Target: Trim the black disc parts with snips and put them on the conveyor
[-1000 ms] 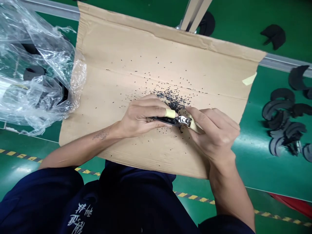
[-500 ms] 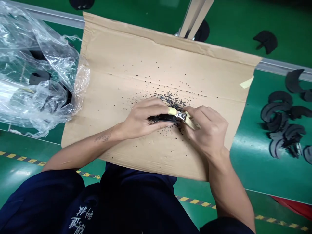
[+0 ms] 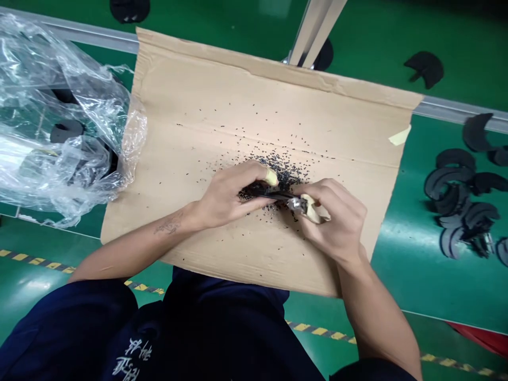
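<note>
My left hand (image 3: 230,193) is closed round a thin black curved part (image 3: 265,193), a yellow cot on its fingertip. My right hand (image 3: 337,217) is closed on a small metal cutting tool (image 3: 297,203) whose tip meets the end of that black part. Both hands hover just above a brown cardboard sheet (image 3: 222,90) lying over my lap. A pile of tiny black trimmings (image 3: 282,165) lies on the cardboard just behind my fingers, with specks scattered around.
A crumpled clear plastic bag (image 3: 59,121) with black parts inside sits at the left. Several black curved parts (image 3: 464,196) lie on the green table at the right. A pale metal post (image 3: 315,29) rises behind the cardboard.
The left forefinger has curled back off the tool, and the tool's tip has dropped slightly lower. Both hands keep their grip in nearly the same place.
</note>
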Motion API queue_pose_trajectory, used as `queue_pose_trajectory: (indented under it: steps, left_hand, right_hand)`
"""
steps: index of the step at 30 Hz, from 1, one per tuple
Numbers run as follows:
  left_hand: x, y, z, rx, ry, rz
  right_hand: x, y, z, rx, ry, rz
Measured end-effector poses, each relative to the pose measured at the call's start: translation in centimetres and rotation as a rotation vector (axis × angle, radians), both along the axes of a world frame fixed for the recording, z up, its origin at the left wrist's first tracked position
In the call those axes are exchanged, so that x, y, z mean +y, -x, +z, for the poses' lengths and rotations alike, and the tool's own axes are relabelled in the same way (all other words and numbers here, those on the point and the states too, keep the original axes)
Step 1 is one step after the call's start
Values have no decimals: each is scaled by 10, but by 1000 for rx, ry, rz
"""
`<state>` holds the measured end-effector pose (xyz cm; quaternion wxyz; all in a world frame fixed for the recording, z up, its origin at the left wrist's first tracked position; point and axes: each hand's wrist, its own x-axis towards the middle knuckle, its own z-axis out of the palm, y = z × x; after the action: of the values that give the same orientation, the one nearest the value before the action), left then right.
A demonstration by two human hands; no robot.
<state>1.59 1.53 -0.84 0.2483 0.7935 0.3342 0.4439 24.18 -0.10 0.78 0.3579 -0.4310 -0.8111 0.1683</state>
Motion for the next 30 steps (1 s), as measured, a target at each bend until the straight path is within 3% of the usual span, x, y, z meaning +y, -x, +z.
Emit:
queue_pose_trajectory:
  steps: [2,4,7,10,13,18,30]
  left_hand:
    - [1,1,-2,147,-118,7]
    - [2,2,-5,252,-184,15]
    - [2,2,-8,237,-176,-3]
    - [2,3,-8,126,-96,-40]
    - [3,4,-5,60,-45,-67]
    - [1,4,-4,0,-23,-95]
    - [1,4,-4,-65,28,-125]
  right_hand:
    - [-1,-1,-2,-152,-210,19]
    - [-3,-1,-1,-179,-282,78]
    - [-4,-2,5,34,-99,174]
    - [1,-7,10,173,14,17]
    - [8,-14,9,22,-82,-113]
    - [12,-19,3,-231,-119,-30]
    - [10,-20,5,-341,-279,-42]
